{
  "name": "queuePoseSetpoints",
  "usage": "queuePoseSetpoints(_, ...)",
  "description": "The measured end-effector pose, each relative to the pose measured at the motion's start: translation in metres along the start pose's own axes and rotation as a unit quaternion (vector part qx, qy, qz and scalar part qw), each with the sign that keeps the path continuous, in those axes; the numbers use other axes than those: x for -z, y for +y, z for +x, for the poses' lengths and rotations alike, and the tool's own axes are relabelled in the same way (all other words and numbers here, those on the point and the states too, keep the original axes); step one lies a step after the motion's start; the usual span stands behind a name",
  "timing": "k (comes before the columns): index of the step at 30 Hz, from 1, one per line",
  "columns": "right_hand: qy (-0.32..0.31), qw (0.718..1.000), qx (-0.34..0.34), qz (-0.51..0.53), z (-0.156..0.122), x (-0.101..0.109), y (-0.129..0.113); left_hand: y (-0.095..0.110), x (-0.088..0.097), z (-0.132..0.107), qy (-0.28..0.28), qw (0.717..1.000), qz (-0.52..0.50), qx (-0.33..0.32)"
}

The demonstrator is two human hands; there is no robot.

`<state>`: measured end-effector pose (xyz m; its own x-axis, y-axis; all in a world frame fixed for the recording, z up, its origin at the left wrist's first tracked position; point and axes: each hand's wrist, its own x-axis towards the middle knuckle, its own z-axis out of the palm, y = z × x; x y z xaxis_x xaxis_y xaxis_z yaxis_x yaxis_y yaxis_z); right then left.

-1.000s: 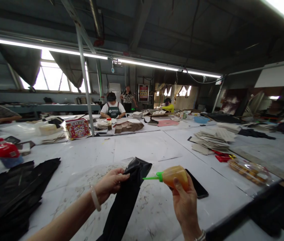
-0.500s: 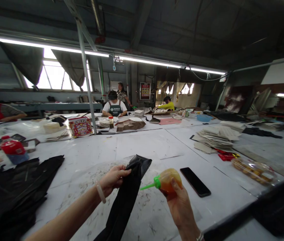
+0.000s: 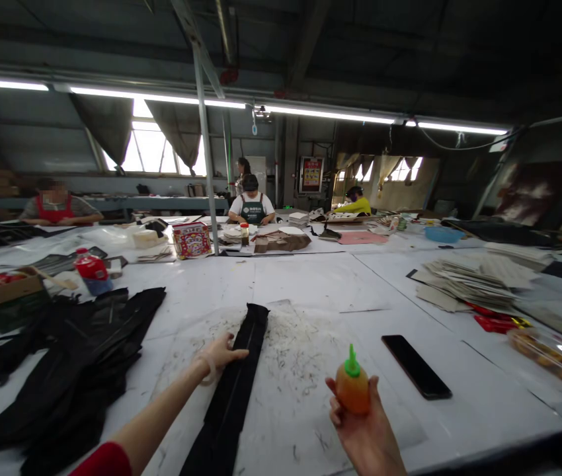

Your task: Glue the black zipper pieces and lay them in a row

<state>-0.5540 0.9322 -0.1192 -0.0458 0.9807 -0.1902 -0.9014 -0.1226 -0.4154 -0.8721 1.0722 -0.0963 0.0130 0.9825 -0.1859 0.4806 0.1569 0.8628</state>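
Note:
A long black fabric strip (image 3: 241, 370) lies flat across the white table, running from the front edge away from me. My left hand (image 3: 222, 352) rests at its left side, fingers apart, with one fingertip touching the cloth. My right hand (image 3: 360, 420) grips a squeeze bottle (image 3: 353, 389) of orange liquid, held upright over the table with its green nozzle pointing up. The bottle is apart from the strip. Dark thread-like marks and scraps (image 3: 301, 357) cover the table between the hands.
A phone (image 3: 416, 367) lies right of the bottle. Black fabric pieces (image 3: 87, 357) spread at the left, near a red-capped bottle (image 3: 93, 271) and a box (image 3: 10, 301). Stacked sheets (image 3: 464, 281) and a plastic food tray (image 3: 553, 360) are at the right. Several people work farther back.
The strip's far end, lifted and pinched in my left hand before, now lies on the table, the pinch released. My right hand turned the bottle from sideways to upright, away from the strip.

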Motion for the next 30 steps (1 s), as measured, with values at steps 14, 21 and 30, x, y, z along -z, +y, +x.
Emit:
queuePoseSetpoints(14,0.004,0.994,-0.045,-0.097,0.012,0.013,0.011,-0.008,-0.006,-0.038,-0.089,0.922,-0.305,0.223)
queuePoseSetpoints(21,0.077,0.868,0.191,-0.452,0.052,0.033,-0.002,0.018,-0.013,-0.033,-0.128,0.851,-0.433,0.269)
queuePoseSetpoints(30,0.159,0.725,0.239,-0.627,0.043,0.065,-0.026,0.027,-0.055,-0.029,-0.129,0.820,-0.500,0.245)
